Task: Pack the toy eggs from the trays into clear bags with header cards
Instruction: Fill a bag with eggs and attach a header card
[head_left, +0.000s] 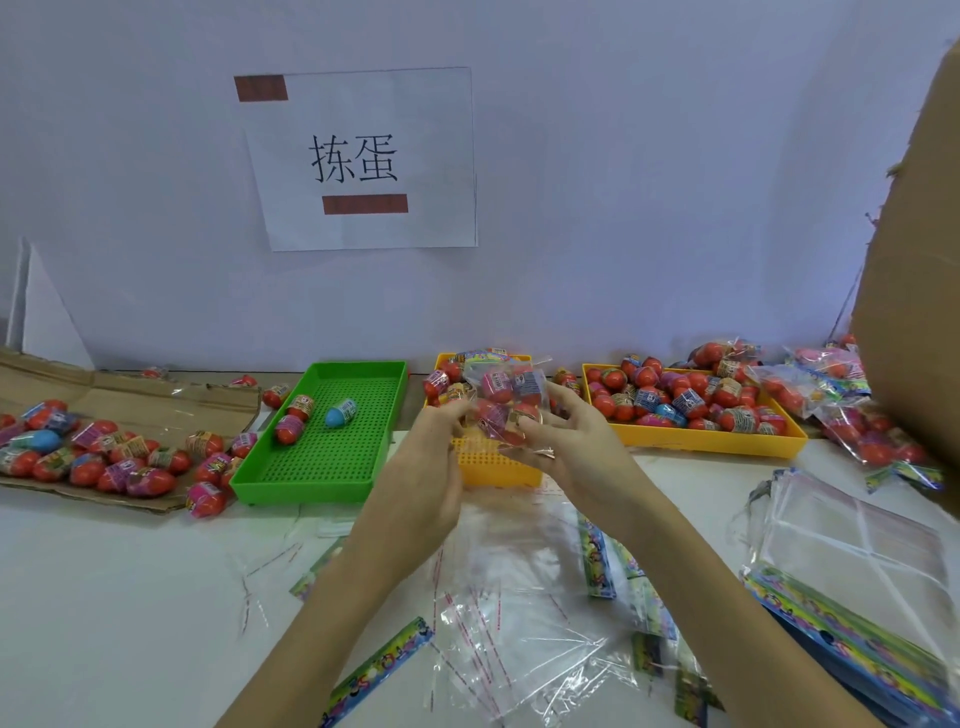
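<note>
Green tray (317, 457) — three eggs (311, 415); two yellow trays (706, 441)

Head view. Both hands raised over table (130, 582), holding clear bag (506, 402) w/ several toy eggs inside: left hand (434, 462) pinches bag's left edge, right hand (576, 441) grips its lower right. Behind bag: middle yellow tray (498, 467), partly hidden. Green tray (322, 441) at left, three eggs in it; right yellow tray (696, 410) full of eggs. Loose eggs on cardboard sheet (130, 405), far left. Empty bags w/ header cards (519, 623) lie in foreground. Paper sign (363, 156) on wall.
</note>
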